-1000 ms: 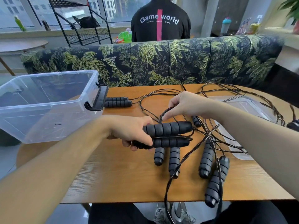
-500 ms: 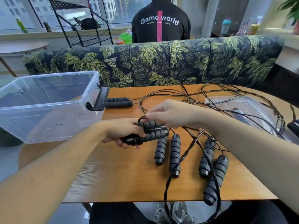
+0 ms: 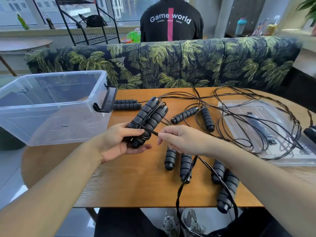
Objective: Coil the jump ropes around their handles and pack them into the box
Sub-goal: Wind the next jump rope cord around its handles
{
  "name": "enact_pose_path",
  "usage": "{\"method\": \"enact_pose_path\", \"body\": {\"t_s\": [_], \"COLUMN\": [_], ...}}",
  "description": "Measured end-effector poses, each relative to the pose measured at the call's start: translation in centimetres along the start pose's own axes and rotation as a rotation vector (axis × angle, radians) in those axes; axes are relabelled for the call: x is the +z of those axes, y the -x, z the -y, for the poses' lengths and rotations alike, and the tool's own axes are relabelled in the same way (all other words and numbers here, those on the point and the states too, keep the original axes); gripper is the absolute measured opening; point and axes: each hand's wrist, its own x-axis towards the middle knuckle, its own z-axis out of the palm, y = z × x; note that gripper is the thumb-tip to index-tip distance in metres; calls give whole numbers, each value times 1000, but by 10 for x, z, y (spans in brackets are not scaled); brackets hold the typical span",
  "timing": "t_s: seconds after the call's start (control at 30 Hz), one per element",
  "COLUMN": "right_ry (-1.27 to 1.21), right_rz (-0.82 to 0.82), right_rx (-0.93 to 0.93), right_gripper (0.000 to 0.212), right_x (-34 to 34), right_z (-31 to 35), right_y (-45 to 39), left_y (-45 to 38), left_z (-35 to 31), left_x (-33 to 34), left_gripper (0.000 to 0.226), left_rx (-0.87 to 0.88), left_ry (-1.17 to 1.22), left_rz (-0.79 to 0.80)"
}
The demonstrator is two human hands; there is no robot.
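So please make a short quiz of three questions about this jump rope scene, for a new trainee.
1. True or false: the clear plastic box already holds a coiled rope.
2. Which hand grips the pair of handles? A left, B right.
3. What does the right hand pinch?

Key:
1. False; no rope is seen inside it.
2. A, the left hand.
3. The black rope, running from the turns around the handles.

Beyond my sofa, a person's black shirt reads "Game world" in white across the back; the smaller line beneath is illegible.
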Motion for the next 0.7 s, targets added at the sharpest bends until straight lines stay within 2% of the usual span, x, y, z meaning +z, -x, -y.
{"method": "enact_pose_path", "body": {"t_s": [0.17,0.33,0.47,0.53,0.6,0.7], "right_ry": [-130,-174,-109,-88,-81,-155], "right_rz": [56,170,144,138,140,211], "right_rx": [53,114,182,210,185,83], "right_gripper": [30,29,47,54,55,41], "right_x": [3,3,6,6,2,-8], "right_z": [-10,-14,-19,-20,-23,-29], "right_y": [2,5,2,3,4,8], "left_y": [1,2,5,7,11,15], "left_z": [9,22,24,22,18,12], "left_x": [6,9,12,13,14,7], "left_gripper": [53,63,78,68,39,28], "left_rx": [87,67,69,77,63,13], "left_ry": [155,201,209,143,80,41], "left_rz": [89,173,180,164,144,157]}}
